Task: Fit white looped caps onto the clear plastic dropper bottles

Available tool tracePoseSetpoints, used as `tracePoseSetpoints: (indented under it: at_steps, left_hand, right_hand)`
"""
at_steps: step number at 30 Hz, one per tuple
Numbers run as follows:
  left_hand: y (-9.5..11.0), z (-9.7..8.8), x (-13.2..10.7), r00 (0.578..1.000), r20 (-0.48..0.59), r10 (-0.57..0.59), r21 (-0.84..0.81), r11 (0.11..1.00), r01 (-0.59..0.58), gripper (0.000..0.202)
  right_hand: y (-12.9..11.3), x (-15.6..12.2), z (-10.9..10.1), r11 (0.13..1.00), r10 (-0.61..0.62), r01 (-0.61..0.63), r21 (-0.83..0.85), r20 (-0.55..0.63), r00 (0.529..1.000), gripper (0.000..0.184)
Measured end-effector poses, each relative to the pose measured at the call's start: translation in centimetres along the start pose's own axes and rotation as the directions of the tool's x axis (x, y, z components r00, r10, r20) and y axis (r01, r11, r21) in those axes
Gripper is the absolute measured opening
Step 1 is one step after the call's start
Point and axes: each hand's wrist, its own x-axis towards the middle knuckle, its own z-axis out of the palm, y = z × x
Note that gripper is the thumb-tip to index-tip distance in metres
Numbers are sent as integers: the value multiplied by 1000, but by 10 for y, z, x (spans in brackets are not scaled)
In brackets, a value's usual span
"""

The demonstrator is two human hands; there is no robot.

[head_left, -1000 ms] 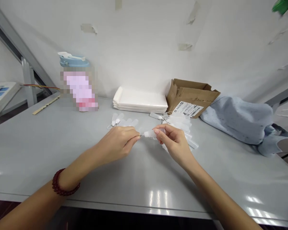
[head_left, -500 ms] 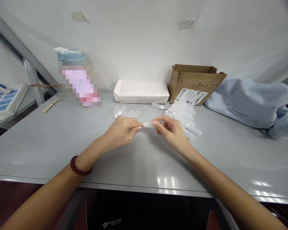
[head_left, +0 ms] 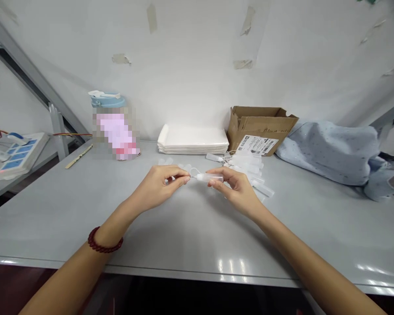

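Observation:
My right hand (head_left: 233, 189) pinches a small clear plastic tube (head_left: 210, 177) and holds it level above the grey table (head_left: 190, 236). My left hand (head_left: 160, 186) is closed in a pinch at the tube's left tip, on a thin looped string or cap too small to name. A heap of the same clear tubes (head_left: 252, 173) lies just behind my right hand. A few more tubes (head_left: 179, 166) lie behind my left hand. A dark red bead bracelet (head_left: 102, 243) circles my left wrist.
At the back stand a stack of white flat packets (head_left: 193, 141), an open cardboard box (head_left: 261, 127) and a blue-lidded bottle (head_left: 113, 124). A light blue cloth (head_left: 335, 151) lies at the right. A device with blue keys (head_left: 15, 155) sits at the far left.
The tube now shows more between my hands, which have drawn slightly apart. The view has tilted up a little.

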Motion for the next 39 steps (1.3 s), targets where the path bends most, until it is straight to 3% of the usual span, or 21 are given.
tracePoseSetpoints:
  at_steps: [9, 22, 28, 35, 39]
  left_hand:
    - [0, 9, -3, 997, 64, 43, -20, 999, -42, 19]
    - [7, 4, -2, 972, 220, -87, -154, 980, 123, 23]
    - [10, 4, -4, 963, 253, -90, -151, 980, 131, 23]
    - [-1, 10, -1, 948, 300, -109, -104, 984, 146, 23]
    - [-5, -3, 2, 976, 189, -108, -46, 992, 118, 26]
  right_hand:
    - [-1, -7, 5, 1000, 19, -20, 19, 47, 999, 23]
    - [-1, -10, 9, 996, 17, -21, 87, 54, 998, 24]
    - [-2, -10, 7, 995, 21, -30, 98, 86, 996, 21]
    - [0, -10, 10, 994, -16, 29, -108, 115, 993, 22]
    - [9, -7, 14, 961, -90, 108, -256, 78, 993, 32]
